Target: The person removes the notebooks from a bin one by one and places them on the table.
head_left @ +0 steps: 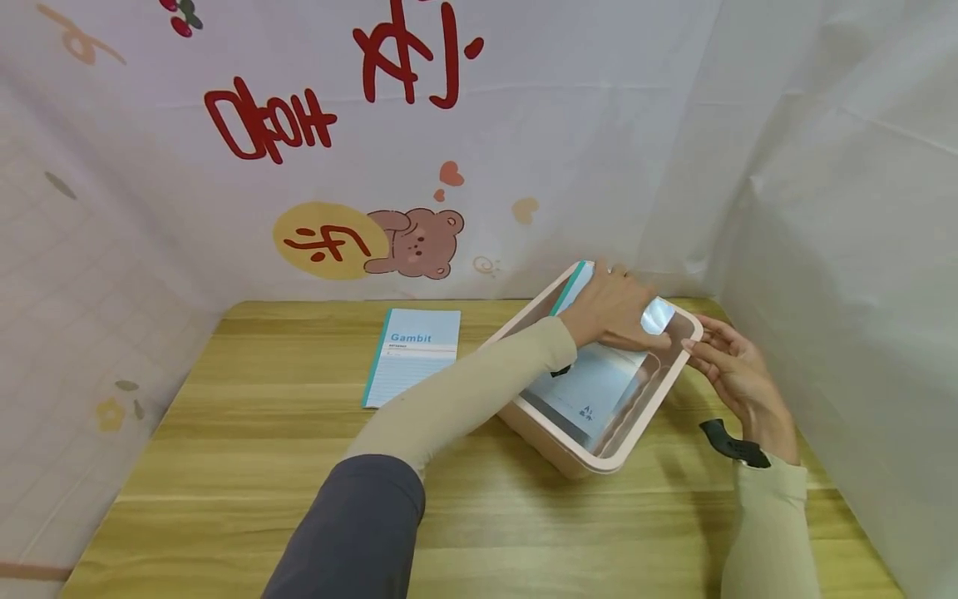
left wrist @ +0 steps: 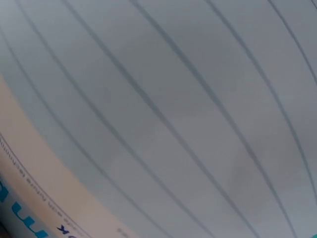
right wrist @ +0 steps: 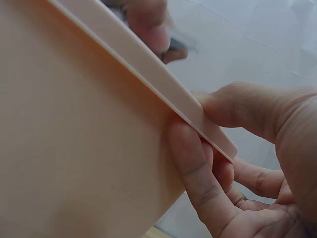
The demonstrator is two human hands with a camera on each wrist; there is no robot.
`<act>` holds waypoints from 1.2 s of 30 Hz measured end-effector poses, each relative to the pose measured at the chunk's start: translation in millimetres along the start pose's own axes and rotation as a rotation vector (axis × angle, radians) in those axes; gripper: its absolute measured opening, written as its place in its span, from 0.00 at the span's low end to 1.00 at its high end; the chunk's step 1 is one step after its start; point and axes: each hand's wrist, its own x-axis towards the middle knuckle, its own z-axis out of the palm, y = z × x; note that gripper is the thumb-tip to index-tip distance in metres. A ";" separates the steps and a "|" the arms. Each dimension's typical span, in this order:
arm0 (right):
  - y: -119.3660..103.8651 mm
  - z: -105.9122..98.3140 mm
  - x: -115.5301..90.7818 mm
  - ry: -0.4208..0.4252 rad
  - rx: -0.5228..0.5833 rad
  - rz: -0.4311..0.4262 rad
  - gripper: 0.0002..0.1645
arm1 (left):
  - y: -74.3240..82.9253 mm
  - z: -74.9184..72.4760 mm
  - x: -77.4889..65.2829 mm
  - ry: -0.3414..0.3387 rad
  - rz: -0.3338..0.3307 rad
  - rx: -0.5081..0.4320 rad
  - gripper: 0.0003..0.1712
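My left hand (head_left: pixel 617 308) grips a light blue notebook (head_left: pixel 591 384) inside the pale pink tub (head_left: pixel 554 432), right of the middle of the frame. My right hand (head_left: pixel 729 366) pinches the tub's rim at its right corner. I think the notebook is light, bendy and a bit slippery, so its edges are good to hold. The tub looks stiff, so its rim should hold firm. The Gambit notebook (head_left: pixel 419 366) lies on the wooden surface (head_left: pixel 262 416), near the middle.
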 end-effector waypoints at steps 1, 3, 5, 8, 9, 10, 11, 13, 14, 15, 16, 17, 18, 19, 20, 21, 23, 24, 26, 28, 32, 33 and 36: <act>-0.4 -0.2 0.3 -0.001 0.005 -0.001 0.25 | -0.2 -3.1 -0.4 0.012 0.005 0.000 0.42; -0.8 -0.9 0.9 -0.001 0.010 -0.001 0.25 | -0.7 -9.4 -0.9 0.027 0.013 0.000 0.41; -1.3 -1.6 1.4 -0.005 0.010 -0.005 0.25 | -1.8 -16.1 -1.4 0.032 0.014 0.004 0.42; -1.7 -2.2 2.3 -0.008 0.012 -0.008 0.26 | -4.7 -25.9 -2.7 0.030 0.002 0.007 0.43; -1.8 -2.2 2.4 -0.009 0.012 -0.008 0.26 | -6.2 -29.0 -3.3 0.033 -0.003 0.004 0.43; -2.0 -2.1 2.4 -0.009 0.011 -0.007 0.26 | -7.7 -32.1 -4.0 0.035 -0.007 0.004 0.44; -2.1 -1.9 2.3 -0.008 0.013 -0.005 0.26 | -9.4 -35.3 -4.8 0.044 -0.009 0.003 0.44; -2.5 -1.6 2.0 -0.005 0.010 -0.001 0.26 | -13.3 -42.1 -6.7 0.053 -0.018 -0.003 0.45; -2.7 -1.3 1.7 -0.004 0.007 0.000 0.26 | -15.3 -45.9 -8.0 0.061 -0.023 -0.010 0.46; -3.0 -1.0 1.4 -0.003 0.007 0.001 0.26 | -17.5 -49.6 -9.0 0.065 -0.032 -0.018 0.45; -3.2 -0.7 1.1 -0.002 0.006 0.001 0.25 | -19.7 -53.5 -10.1 0.065 -0.041 -0.025 0.47; -3.3 -0.4 0.9 -0.001 0.006 0.000 0.25 | -22.1 -57.5 -11.4 0.067 -0.051 -0.032 0.47; -3.4 0.0 0.6 0.000 0.004 -0.001 0.26 | -24.7 -61.4 -12.6 0.065 -0.062 -0.039 0.48; -3.5 0.5 0.2 0.001 0.005 -0.003 0.26 | -27.4 -65.2 -14.0 0.065 -0.072 -0.045 0.49; -3.5 0.9 -0.1 0.002 0.007 -0.003 0.26 | -30.3 -68.9 -15.5 0.067 -0.082 -0.052 0.50; -3.3 1.4 -0.3 0.004 0.010 -0.004 0.26 | -33.6 -72.0 -16.8 0.069 -0.091 -0.056 0.51; -2.8 2.3 -0.4 0.008 0.011 -0.004 0.26 | -40.9 -78.0 -20.3 0.086 -0.102 -0.063 0.52; -2.5 2.7 -0.4 0.010 0.011 -0.004 0.26 | -44.8 -80.6 -22.0 0.095 -0.111 -0.069 0.52; -1.8 3.4 -0.3 0.012 0.012 -0.005 0.26 | -52.6 -86.0 -26.0 0.115 -0.126 -0.091 0.50; -1.3 4.0 -0.1 0.012 0.010 -0.008 0.26 | -60.1 -91.2 -30.5 0.136 -0.143 -0.117 0.47; -0.3 4.5 0.0 0.010 0.019 -0.015 0.26 | -72.0 -102.1 -39.7 0.170 -0.175 -0.156 0.41; 0.1 4.5 0.0 0.008 0.020 -0.015 0.26 | -74.5 -104.9 -42.0 0.178 -0.181 -0.158 0.40; 1.1 4.3 0.1 0.011 0.020 -0.015 0.26 | -80.5 -112.4 -49.1 0.190 -0.198 -0.150 0.39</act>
